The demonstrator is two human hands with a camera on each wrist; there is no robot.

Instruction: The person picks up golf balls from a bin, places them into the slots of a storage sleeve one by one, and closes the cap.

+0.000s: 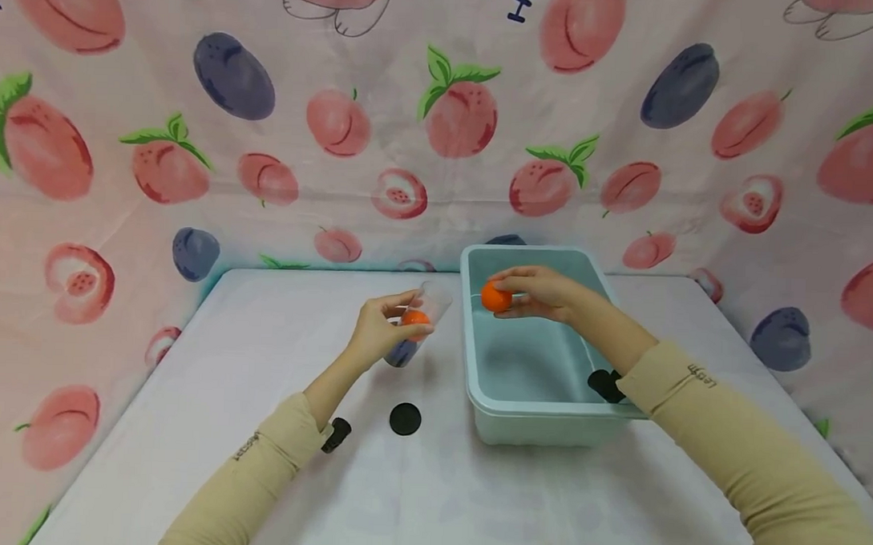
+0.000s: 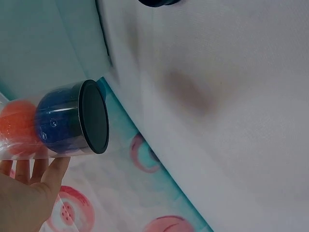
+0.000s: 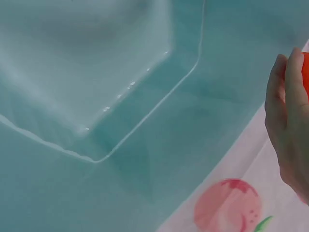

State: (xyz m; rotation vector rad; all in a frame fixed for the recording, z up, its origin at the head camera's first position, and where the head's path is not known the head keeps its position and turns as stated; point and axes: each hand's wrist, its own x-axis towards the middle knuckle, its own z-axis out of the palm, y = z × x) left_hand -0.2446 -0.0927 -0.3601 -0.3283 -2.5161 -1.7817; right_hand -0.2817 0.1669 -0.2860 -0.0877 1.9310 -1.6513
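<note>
— Above the teal bin (image 1: 477, 362), what did the right hand (image 1: 544, 294) hold?
— An orange ball (image 1: 495, 297), fingers curled round it. The left hand (image 1: 380, 328) gripped a clear tube (image 1: 419, 324); sleeve lettering was unreadable.

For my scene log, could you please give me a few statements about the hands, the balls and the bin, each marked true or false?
1. The right hand holds an orange ball above the teal bin. True.
2. The left hand is empty. False: it grips a clear container tilted on its side.
3. The container holds an orange ball and a blue ball. True.
4. A black lid lies inside the bin. False: it lies on the white table, beside the bin.
</note>
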